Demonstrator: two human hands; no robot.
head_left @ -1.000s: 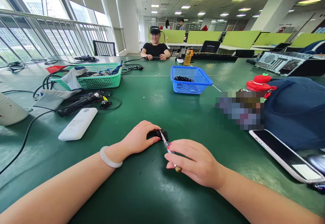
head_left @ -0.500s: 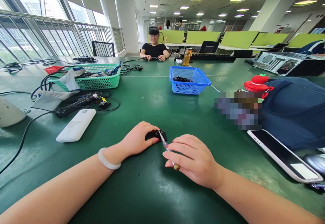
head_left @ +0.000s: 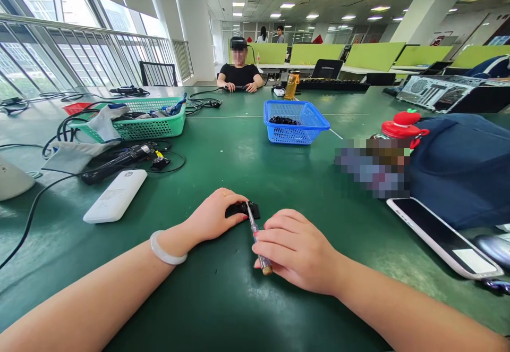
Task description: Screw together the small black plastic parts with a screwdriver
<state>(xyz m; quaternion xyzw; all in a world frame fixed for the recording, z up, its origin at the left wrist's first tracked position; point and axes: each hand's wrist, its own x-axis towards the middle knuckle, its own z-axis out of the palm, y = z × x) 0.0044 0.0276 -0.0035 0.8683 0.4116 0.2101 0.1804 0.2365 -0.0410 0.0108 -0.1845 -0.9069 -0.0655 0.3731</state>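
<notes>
Left hand (head_left: 215, 215) grips a black part (head_left: 255, 211) against the counter (head_left: 191, 299) near frame centre, apparently steadying it; right hand (head_left: 297, 251) holds a screwdriver (head_left: 254, 227) slanted up to it.

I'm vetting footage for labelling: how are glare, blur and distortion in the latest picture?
Head view: windows nearly washed out, pale glare on the green table; head view: wide-angle stretch, the phone near the right edge looking elongated; head view: mosaic blocks beside the navy bag; head view: screwdriver fairly sharp, black part too dark for fine detail.
</notes>
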